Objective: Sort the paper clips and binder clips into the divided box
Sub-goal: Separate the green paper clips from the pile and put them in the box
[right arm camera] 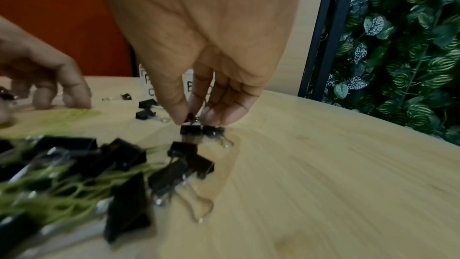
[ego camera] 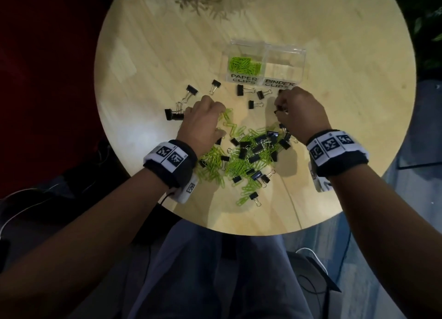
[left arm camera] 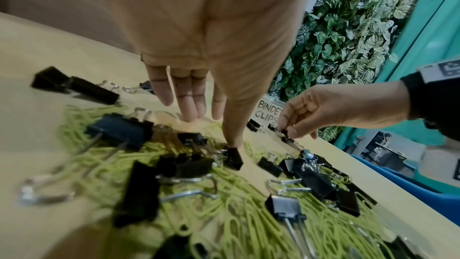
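Binder clip (right arm camera: pixel 190 129) hangs pinched in the right hand (ego camera: pixel 299 113) grip, just short of the divided box (ego camera: pixel 264 62); beside that grip the left hand (ego camera: pixel 203 122) rests relaxed, fingers straight, on paper clips (ego camera: pixel 229 124) littering the worktop (ego camera: pixel 334 127)

Divided box (ego camera: pixel 264 46) behind mixed clip pile (ego camera: pixel 248 156); paper clips (ego camera: pixel 244 65) in left compartment

Your left hand (ego camera: pixel 202 122) hangs with its fingers straight and pointing down, while your right hand (ego camera: pixel 299 114) pinches thumb against fingertips.
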`<state>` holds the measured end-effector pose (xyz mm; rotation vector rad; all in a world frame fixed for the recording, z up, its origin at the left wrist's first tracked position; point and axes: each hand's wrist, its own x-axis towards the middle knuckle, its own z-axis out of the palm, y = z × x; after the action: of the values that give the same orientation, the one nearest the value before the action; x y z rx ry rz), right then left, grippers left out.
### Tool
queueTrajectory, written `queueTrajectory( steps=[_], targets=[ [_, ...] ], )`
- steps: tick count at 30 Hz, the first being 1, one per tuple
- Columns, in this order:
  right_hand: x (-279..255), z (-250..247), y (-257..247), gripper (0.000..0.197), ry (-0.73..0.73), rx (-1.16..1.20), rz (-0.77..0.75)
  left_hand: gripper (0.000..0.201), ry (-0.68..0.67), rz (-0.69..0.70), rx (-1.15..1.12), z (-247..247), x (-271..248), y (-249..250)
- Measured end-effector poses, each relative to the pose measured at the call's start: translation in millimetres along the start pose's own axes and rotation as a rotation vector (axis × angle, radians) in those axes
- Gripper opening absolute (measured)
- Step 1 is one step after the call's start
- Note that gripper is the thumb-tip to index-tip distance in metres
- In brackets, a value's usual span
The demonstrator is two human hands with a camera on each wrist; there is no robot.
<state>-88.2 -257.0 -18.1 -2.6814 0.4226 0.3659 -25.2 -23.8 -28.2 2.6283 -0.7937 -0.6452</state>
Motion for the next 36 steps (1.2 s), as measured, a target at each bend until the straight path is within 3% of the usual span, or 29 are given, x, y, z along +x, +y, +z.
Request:
queueTrajectory(
  steps=[3, 7, 19, 25, 29, 34, 36],
  targets=[
    [-8, 7, -5, 0.023, 0.069, 0.019, -0.078, 0.05, -0.031, 0.043, -0.028, 6, 6, 13],
    [-16, 17, -15, 0.027, -0.151, -0.004, -0.204, 0.031, -0.044, 0.106, -0.064, 12, 6, 25],
    [-21, 16, -24, 0.02, -0.26, -0.022, -0.188, 0.009, -0.133, 0.006, -0.16, 9, 20, 14],
    [-27, 25, -37, 0.038, -0.218, -0.069, -0.203, 0.005, -0.088, 0.067, -0.083, 6, 9, 7],
    [-25, 31, -44, 0.023, -0.221, -0.061, -0.206, 0.004, -0.072, 0.082, -0.063, 1, 7, 7],
    [-23, 21, -30, 0.009, -0.299, 0.163, -0.152, 0.007, -0.009, 0.014, -0.362, -29, 19, 14],
    [-23, 10, -26, 0.008, -0.293, 0.257, -0.121, 0.006, 0.077, -0.002, -0.472, -47, 32, 24]
  ],
)
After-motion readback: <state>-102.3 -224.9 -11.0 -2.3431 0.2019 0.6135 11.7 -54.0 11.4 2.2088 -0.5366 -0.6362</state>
